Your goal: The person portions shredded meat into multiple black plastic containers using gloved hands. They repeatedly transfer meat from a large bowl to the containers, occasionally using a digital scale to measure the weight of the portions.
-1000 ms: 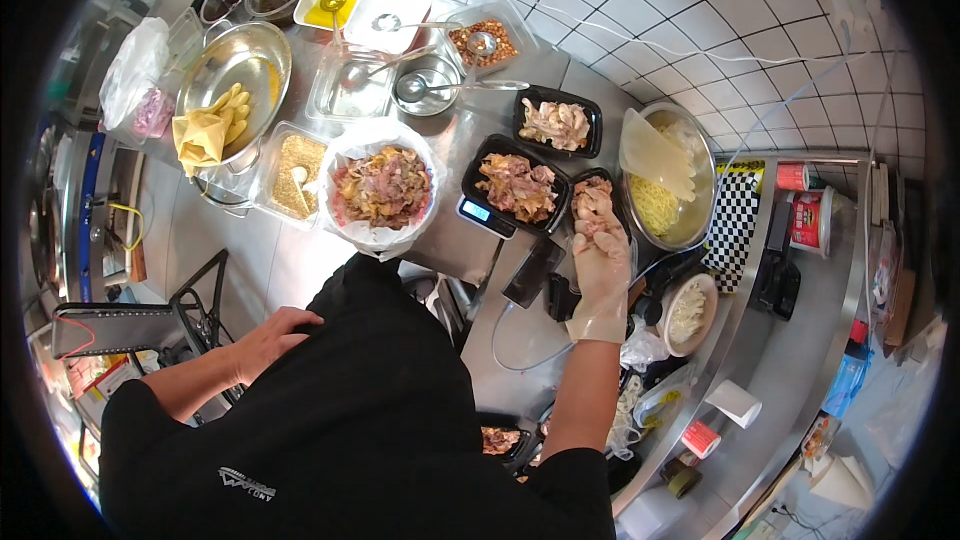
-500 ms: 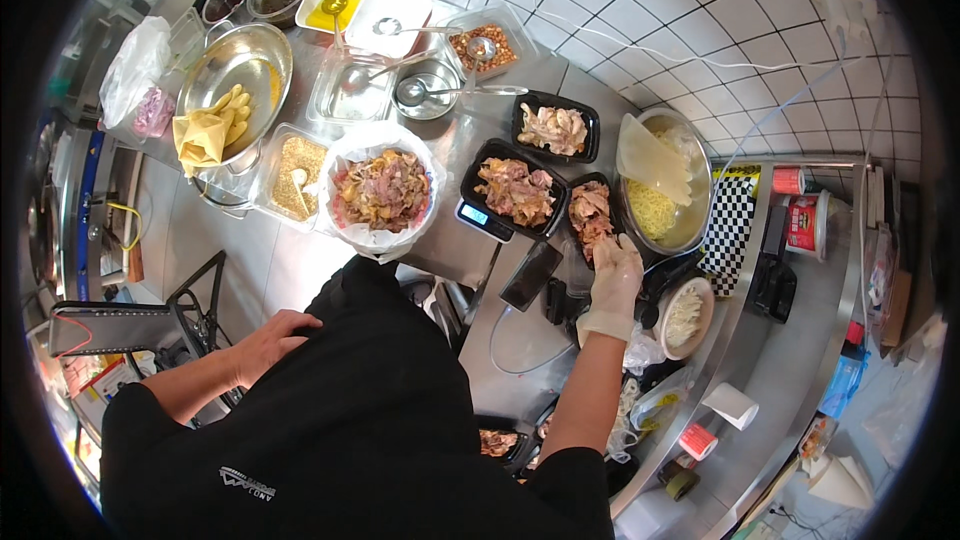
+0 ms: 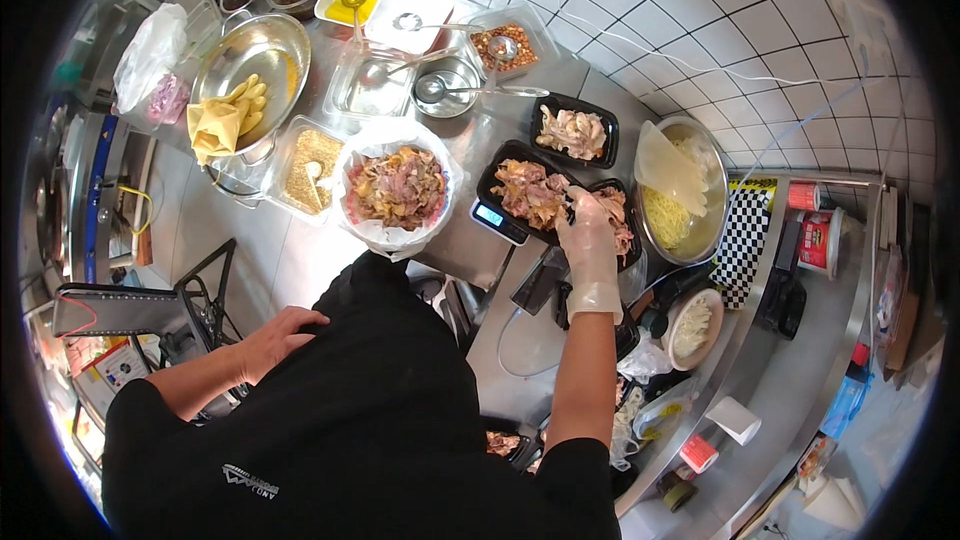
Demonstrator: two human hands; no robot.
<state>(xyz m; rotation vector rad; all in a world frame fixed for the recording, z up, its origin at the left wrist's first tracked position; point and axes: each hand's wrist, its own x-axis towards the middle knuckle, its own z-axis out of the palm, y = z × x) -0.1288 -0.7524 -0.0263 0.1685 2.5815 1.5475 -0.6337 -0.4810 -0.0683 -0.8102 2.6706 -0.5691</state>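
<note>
Meat [image 3: 527,190] in the left black tray [image 3: 488,183] looked soft, slippery, best pinched at right, but whether the right hand [image 3: 590,248] was closed, I couldn't tell.

The tray [image 3: 489,184] is glossy plastic — the bowl [image 3: 230,73] smooth metal, shirt [image 3: 380,410] matt cloth.

head: left fisheye of worn pair | faces down | near, above hands [image 3: 590,248] and steel counter [image 3: 458,246]
</note>
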